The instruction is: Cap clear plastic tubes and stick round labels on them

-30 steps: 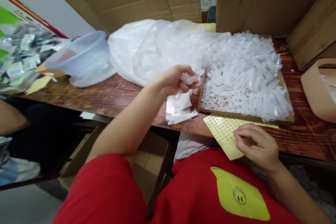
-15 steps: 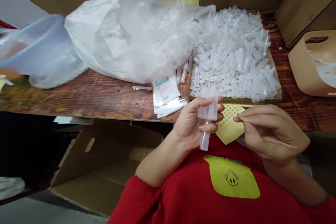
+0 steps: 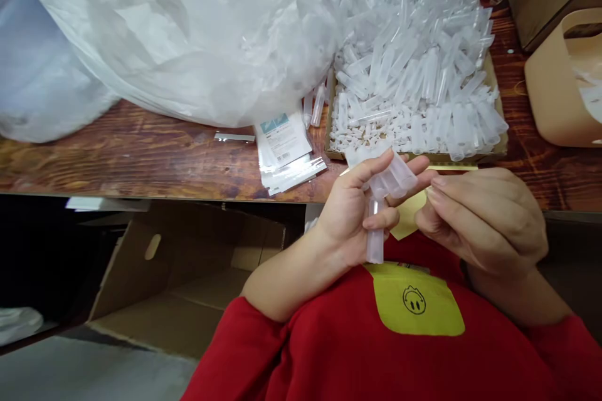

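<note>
Several translucent plastic tubes point(image 3: 392, 177) are gripped in my left hand point(image 3: 350, 216). One tube point(image 3: 375, 241) points down below the others, under a curled finger. Close to its fingertips, my right hand point(image 3: 489, 225) is closed in a pinch; whatever is between thumb and finger is hidden or too small to name. Just beyond the hands, a shallow cardboard tray point(image 3: 499, 91) is heaped with similar clear tubes point(image 3: 423, 69) and small white plastic pieces point(image 3: 371, 138). Behind and below my hands shows part of a yellow sheet point(image 3: 409, 213).
A big white plastic bag point(image 3: 188, 44) covers the table's point(image 3: 155, 166) back left. Flat printed packets point(image 3: 286, 144) lie left of the tray. At right stands a beige bin point(image 3: 559, 88). Below the table edge is an open cardboard box point(image 3: 188, 276).
My right hand has moved left, close to the left fingertips. The tubes in my left hand have tilted, their ends now toward the right. The camera view has tipped lower.
</note>
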### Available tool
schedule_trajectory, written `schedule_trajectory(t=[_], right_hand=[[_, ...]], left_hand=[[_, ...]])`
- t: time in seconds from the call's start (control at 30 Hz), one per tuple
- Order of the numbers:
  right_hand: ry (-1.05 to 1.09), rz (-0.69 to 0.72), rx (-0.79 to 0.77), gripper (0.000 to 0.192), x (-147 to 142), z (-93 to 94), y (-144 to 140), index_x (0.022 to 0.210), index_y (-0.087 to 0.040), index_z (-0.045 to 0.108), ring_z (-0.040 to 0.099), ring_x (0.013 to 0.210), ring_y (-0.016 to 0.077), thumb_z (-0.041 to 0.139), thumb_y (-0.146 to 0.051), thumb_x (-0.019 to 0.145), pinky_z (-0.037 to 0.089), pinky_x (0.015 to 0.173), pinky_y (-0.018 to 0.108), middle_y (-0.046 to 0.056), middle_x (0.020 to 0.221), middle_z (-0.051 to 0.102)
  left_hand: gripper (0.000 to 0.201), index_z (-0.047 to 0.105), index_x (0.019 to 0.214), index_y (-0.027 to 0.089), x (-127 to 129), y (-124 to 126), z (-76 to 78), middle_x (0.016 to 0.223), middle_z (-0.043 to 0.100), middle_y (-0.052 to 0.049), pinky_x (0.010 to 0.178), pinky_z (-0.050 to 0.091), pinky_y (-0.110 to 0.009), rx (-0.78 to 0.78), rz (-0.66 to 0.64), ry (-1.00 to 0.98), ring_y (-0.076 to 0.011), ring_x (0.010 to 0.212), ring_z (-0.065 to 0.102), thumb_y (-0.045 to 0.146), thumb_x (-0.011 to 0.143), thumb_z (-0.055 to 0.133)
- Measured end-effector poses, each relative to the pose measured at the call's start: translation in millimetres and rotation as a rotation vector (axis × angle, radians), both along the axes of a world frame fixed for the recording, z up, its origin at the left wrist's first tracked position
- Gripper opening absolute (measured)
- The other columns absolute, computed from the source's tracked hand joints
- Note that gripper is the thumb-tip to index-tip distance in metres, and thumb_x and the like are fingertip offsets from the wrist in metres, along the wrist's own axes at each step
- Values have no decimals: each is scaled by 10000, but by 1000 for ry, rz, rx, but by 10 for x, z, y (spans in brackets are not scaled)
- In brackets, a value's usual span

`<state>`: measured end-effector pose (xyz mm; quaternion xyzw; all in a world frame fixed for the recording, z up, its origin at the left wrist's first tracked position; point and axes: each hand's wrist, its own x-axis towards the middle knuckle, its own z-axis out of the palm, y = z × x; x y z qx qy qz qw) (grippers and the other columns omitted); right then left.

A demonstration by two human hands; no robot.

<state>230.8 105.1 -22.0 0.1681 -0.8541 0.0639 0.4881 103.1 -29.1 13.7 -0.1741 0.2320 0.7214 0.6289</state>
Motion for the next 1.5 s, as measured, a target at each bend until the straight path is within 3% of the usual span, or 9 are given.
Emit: schedule_trajectory(t=[0.17, 0.43, 0.63, 0.93, 1.07, 1.13, 1.3, 1.4, 1.5], right_hand=[[-27, -61, 54, 200, -21, -4, 26, 1026, -186, 697, 725, 940, 200, 788, -129, 858, 620, 812, 337, 72, 1142, 737], [-9, -107, 87, 309, -56, -89, 117, 1099, -192, 713, 738, 877, 205, 829, -141, 818, 609, 727, 332, 66, 1127, 765], [-34, -166, 50, 350, -62, -146, 147, 1151, -326, 689, 757, 801, 204, 817, -226, 841, 619, 691, 329, -13, 1061, 790], [-133, -163, 36, 436, -60, -56, 119, 1273, -345, 668, 755, 814, 196, 784, -212, 874, 572, 669, 326, -12, 1099, 792], [-71, -151, 113, 349, -127, -41, 127, 1186, -238, 721, 747, 776, 201, 814, -243, 850, 510, 608, 360, 47, 1142, 791], [-19, -142, 170, 300, -161, -58, 142, 1132, -171, 742, 743, 765, 214, 814, -240, 849, 497, 587, 379, 94, 1133, 790], [-60, -102, 175, 208, -166, -66, 200, 1053, -285, 745, 761, 858, 200, 743, -157, 889, 541, 619, 348, -5, 1194, 777], [-83, -52, 205, 182, -141, -25, 225, 1010, -252, 744, 770, 916, 215, 712, -119, 890, 554, 628, 342, 15, 1180, 781], [-71, -68, 216, 185, -141, 3, 228, 1041, -270, 733, 771, 913, 216, 688, -146, 911, 566, 626, 332, 8, 1132, 791]], left_hand=[[380, 689, 1214, 53, -2, 40, -43, 739, 740, -80, 249, 250, -130, -5, -82, 21, -66, 368, 532, 289, 1066, 430], [426, 622, 1392, 73, -8, 94, -93, 869, 779, -90, 260, 276, -130, 19, -40, 4, -85, 472, 618, 240, 1052, 427], [400, 667, 1324, 79, 10, 106, -113, 933, 781, -122, 260, 263, -129, 5, -42, 1, -92, 509, 653, 239, 1044, 430], [306, 691, 1141, 81, 4, 111, -114, 610, 620, -22, 268, 246, -128, -61, -30, 20, -84, 404, 544, 253, 1046, 457], [322, 629, 830, 112, -11, 131, -116, 541, 517, 6, 270, 229, -133, -128, -22, 15, -60, 346, 446, 267, 1050, 453], [344, 585, 768, 127, -14, 137, -119, 545, 512, 6, 271, 227, -131, -138, -5, 22, -57, 350, 447, 261, 1052, 444], [230, 639, 909, 102, -7, 131, -163, 596, 574, -4, 271, 239, -131, -131, 47, 30, -71, 398, 517, 223, 1026, 483], [268, 666, 1094, 71, -4, 128, -175, 654, 636, -27, 269, 249, -130, -100, 43, 27, -85, 446, 580, 213, 1035, 447], [286, 669, 1044, 65, -4, 131, -164, 669, 648, -38, 267, 251, -130, -76, 27, 46, -81, 443, 578, 224, 1047, 431]])
